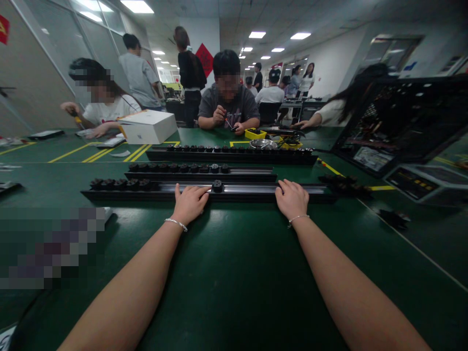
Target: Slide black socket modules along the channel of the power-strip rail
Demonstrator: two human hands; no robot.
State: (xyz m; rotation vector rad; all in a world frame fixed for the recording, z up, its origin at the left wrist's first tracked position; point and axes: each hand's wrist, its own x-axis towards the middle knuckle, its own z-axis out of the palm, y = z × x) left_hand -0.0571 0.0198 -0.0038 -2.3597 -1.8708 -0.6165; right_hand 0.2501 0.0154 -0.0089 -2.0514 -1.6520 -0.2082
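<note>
A long black rail (pixel 248 189) lies across the green table in front of me. My left hand (pixel 190 202) rests on its near edge, fingers spread, with the fingertips beside a small round black part (pixel 217 185) that sits in the rail. Farther right, my right hand (pixel 292 199) lies over the same rail with its fingers apart, holding nothing. Several black parts (pixel 120 184) stand in a row at the rail's left end. Behind it, a second rail (pixel 252 171) carries another row of black parts.
A third loaded rail (pixel 234 157) lies farther back. Dark parts (pixel 345 185) are heaped at the right end, near an open black case (pixel 402 122) and a grey metal box (pixel 427 184). A white box (pixel 149 127) stands back left. Across the table, a person (pixel 229 105) handles a tool.
</note>
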